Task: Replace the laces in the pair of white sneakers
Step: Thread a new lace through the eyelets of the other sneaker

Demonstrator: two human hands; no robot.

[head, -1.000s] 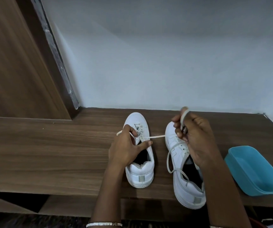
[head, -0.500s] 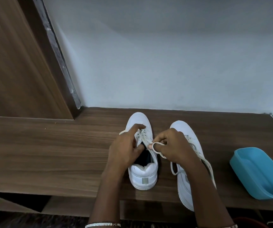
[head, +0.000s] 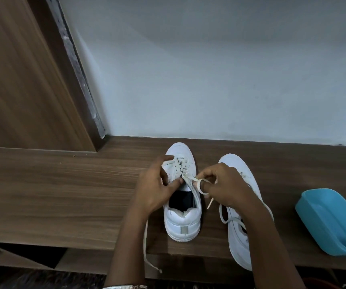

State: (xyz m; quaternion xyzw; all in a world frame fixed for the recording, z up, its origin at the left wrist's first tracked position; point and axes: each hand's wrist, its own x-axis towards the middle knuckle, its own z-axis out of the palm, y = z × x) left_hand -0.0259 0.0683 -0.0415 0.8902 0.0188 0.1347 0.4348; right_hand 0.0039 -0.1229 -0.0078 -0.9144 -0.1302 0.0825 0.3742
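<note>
I am lacing the left shoe [head: 181, 222], which stands on the wooden shelf [head: 63, 195] beside the other shoe [head: 236, 165]. My left hand [head: 153, 188] grips its side, thumb by the tongue. My right hand [head: 226, 188] pinches a loop of lace [head: 199, 184]. Next, I think, the loop needs a slow, gentle pull.

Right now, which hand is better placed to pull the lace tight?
Probably the right hand: it pinches the lace, looped round a finger, while the left hand holds the sneaker steady.
</note>
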